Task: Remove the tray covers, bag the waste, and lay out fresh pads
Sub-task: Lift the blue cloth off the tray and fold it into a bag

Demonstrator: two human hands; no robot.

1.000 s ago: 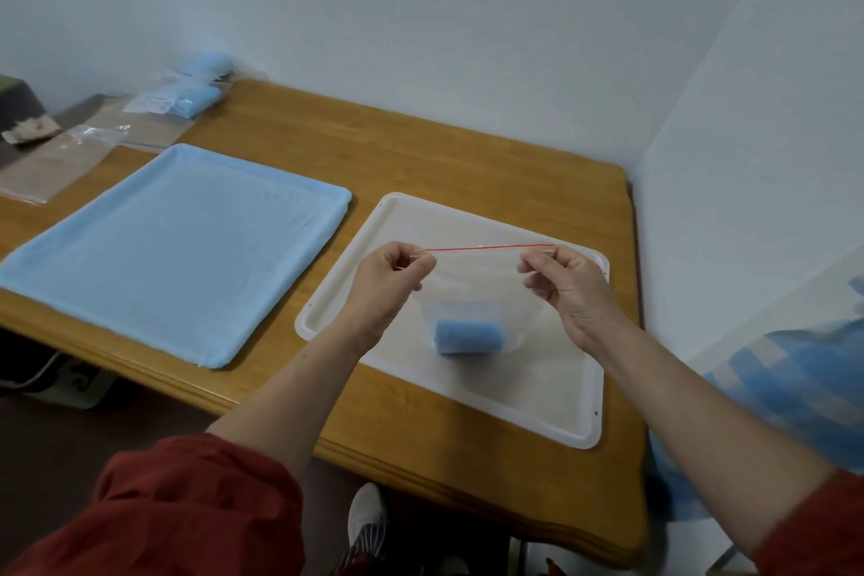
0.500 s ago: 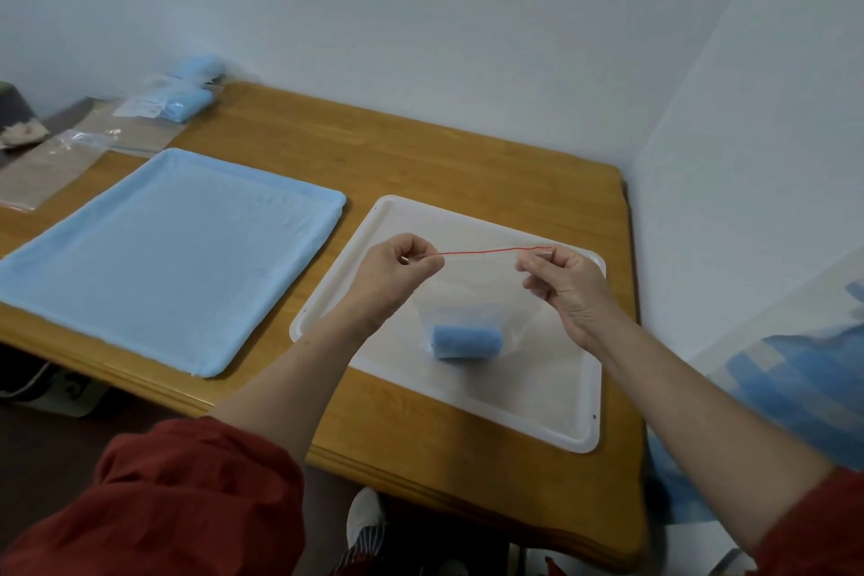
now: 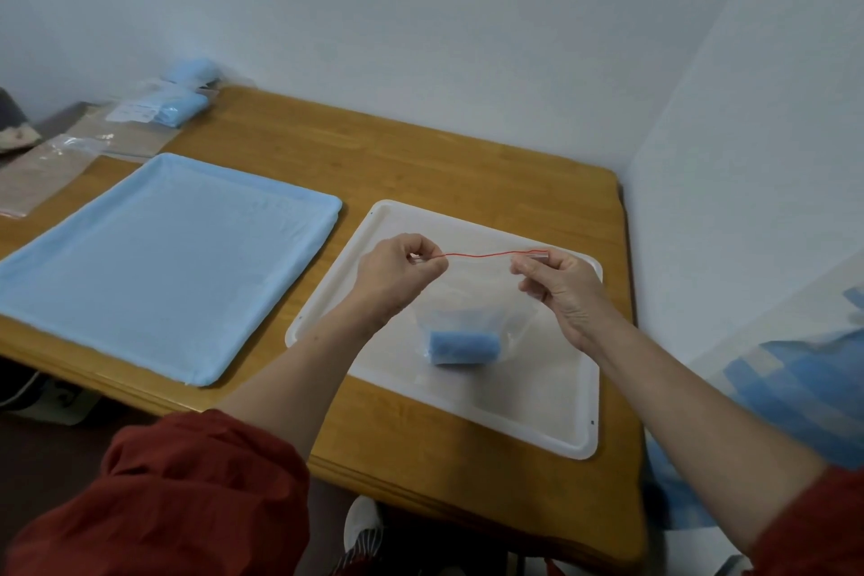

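Observation:
A clear zip bag (image 3: 467, 295) with a red seal line hangs over the bare white tray (image 3: 551, 416). Inside it, at the bottom, lies a rolled blue cover (image 3: 464, 346). My left hand (image 3: 397, 278) pinches the left end of the seal and my right hand (image 3: 558, 285) pinches the right end. The seal line sags slightly between them. To the left, a second tray (image 3: 159, 262) is wrapped in a light blue cover.
The wooden table (image 3: 444, 164) stands in a corner, with walls behind and to the right. At its far left lie packaged blue pads (image 3: 173, 108) and clear bags (image 3: 42, 173). A blue checked cloth (image 3: 804, 388) hangs at the right.
My hands have drawn a little closer together, and the red seal line has gone from taut to slightly wavy. The bag stays over the white tray.

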